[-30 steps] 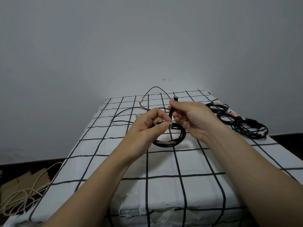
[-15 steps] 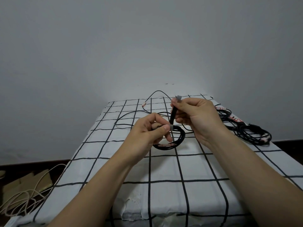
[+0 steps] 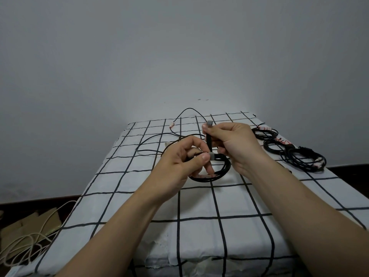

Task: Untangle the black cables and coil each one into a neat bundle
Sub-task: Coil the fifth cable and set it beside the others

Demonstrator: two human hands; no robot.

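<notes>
The left hand (image 3: 179, 159) is curled on the coiled black cable (image 3: 214, 173). Its thumb presses a grey-capped end (image 3: 212, 156) against the top of the loops, and the other fingers are tucked through and under the coil. The coil hangs from this pinch just above the bench (image 3: 199, 212), over the white cloth with its black grid, near the middle of the top.

The right hand (image 3: 234, 142) is closed on the cable's other end (image 3: 208, 139), a thick black stem held upright between thumb and forefinger. The stem's grey tip (image 3: 209, 123) pokes out above the fingers. The two hands are close together, almost touching at the coil.

Behind them a loose black cable (image 3: 157, 135) wanders across the far part of the bench. On the right side three finished black bundles (image 3: 303, 158) lie in a row. On the floor at the left a cream cable (image 3: 26, 242) lies beside flattened cardboard (image 3: 30, 222).

Compared with half a second ago, both grips are unchanged and the hands have hardly shifted. A second ago the top of the stem looked dark; now its grey cap shows plainly above the forefinger.
</notes>
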